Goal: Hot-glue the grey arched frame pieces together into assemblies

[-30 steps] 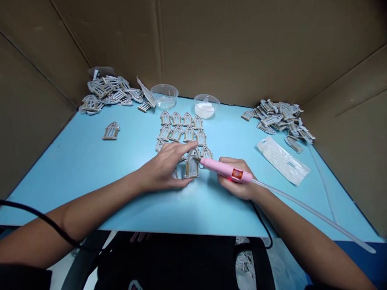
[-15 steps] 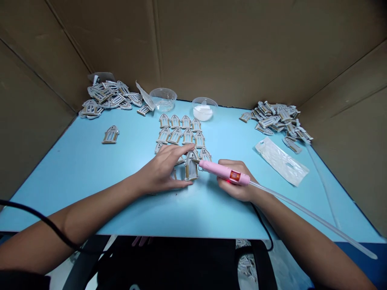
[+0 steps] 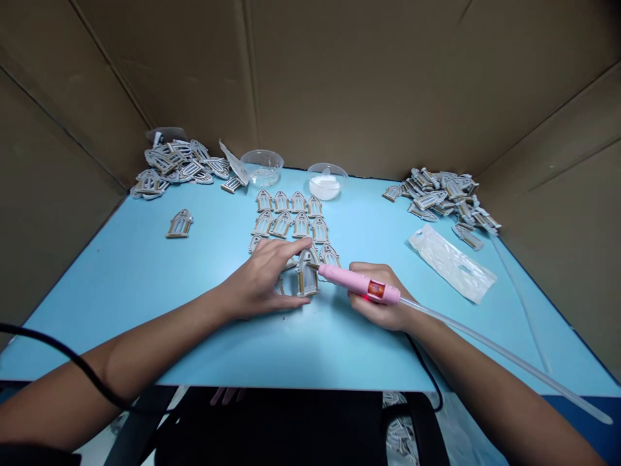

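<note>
Between its thumb and forefinger, my left hand (image 3: 264,278) grips a small arched window-shaped piece (image 3: 307,275), grey-white with gold sides, tilted up above the table. My right hand (image 3: 381,294) is closed around a pink glue gun (image 3: 356,282) with a long clear glue stick (image 3: 504,359) sticking out of its back end. The gun's nozzle touches or nearly touches the upper part of the held piece. Behind my left hand, rows of similar arched pieces (image 3: 301,224) lie face up; my fingers hide some of the nearest ones.
Piles of arched pieces lie at the back left (image 3: 179,162) and back right (image 3: 441,194). Two clear plastic tubs (image 3: 262,167) stand at the back, one holding white material (image 3: 324,186). A white plastic packet (image 3: 452,264) lies right. Cardboard walls (image 3: 363,84) enclose the blue table (image 3: 218,349).
The glue gun's nozzle has shifted slightly left and down over the held piece's upper part. The whole view has tipped a little; both grips stay the same.
</note>
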Demonstrator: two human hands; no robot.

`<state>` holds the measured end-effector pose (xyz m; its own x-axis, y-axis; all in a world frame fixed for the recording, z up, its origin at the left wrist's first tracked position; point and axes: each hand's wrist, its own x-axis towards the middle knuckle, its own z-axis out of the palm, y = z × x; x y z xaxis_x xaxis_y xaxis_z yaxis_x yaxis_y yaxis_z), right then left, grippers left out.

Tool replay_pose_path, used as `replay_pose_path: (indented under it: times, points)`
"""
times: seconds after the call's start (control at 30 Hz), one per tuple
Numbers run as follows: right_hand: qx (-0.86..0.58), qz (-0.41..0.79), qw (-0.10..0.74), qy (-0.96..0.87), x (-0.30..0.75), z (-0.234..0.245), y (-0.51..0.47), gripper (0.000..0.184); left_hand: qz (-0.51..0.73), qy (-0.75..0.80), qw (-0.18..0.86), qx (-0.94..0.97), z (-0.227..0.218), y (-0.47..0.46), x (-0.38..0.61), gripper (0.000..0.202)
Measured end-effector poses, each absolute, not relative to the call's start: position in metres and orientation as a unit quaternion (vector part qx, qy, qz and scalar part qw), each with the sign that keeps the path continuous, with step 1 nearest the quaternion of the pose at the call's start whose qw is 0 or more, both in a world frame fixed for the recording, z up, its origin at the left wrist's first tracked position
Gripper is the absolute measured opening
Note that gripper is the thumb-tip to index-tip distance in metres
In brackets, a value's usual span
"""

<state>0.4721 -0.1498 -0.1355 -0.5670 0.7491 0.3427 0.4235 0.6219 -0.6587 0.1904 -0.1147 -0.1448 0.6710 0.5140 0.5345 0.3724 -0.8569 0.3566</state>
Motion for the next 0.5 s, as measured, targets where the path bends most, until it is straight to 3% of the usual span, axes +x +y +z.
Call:
replay_pose_path:
  times: [0.5]
  points:
    - [-0.361, 0.274, 0.307, -0.837, 0.4717, -0.1333, -0.1505, 0.026, 0.326, 0.254, 0.116, 0.903, -0.1499, -0.1142, 0.1915, 0.102]
